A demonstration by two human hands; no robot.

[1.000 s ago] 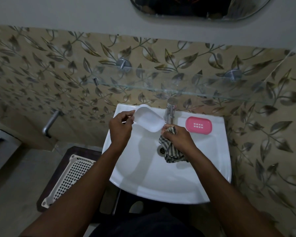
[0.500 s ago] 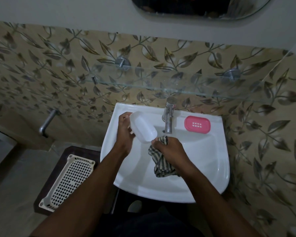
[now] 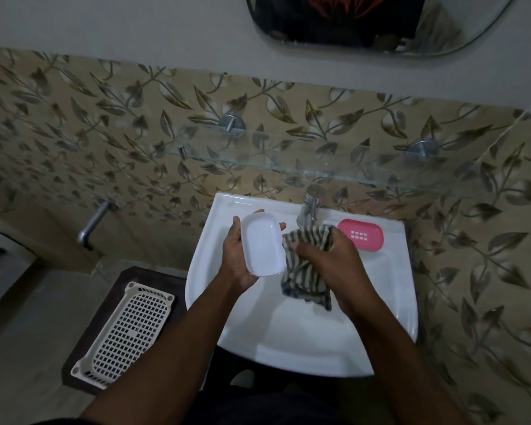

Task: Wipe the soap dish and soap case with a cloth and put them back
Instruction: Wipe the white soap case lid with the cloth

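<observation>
At frame centre, left hand [image 3: 238, 256] fingers cradled the white soap case [image 3: 261, 245]; right hand [image 3: 328, 256] fingers gripped the striped cloth [image 3: 304, 271] just beside it.

A white basin [image 3: 288, 342] sits mid-frame. A pink soap dish [image 3: 360, 235] lies on its upper-right rim, beside the tap [image 3: 309, 207].

Mid-frame, over the white washbasin [image 3: 380, 302], the left hand [image 3: 236, 259] cradles a white soap case [image 3: 261, 244]. Just right, the right hand [image 3: 328, 256] grips a striped cloth [image 3: 301, 271]. A pink soap dish [image 3: 361, 234] sits on the basin's upper-right rim beside the tap [image 3: 309, 207].
</observation>
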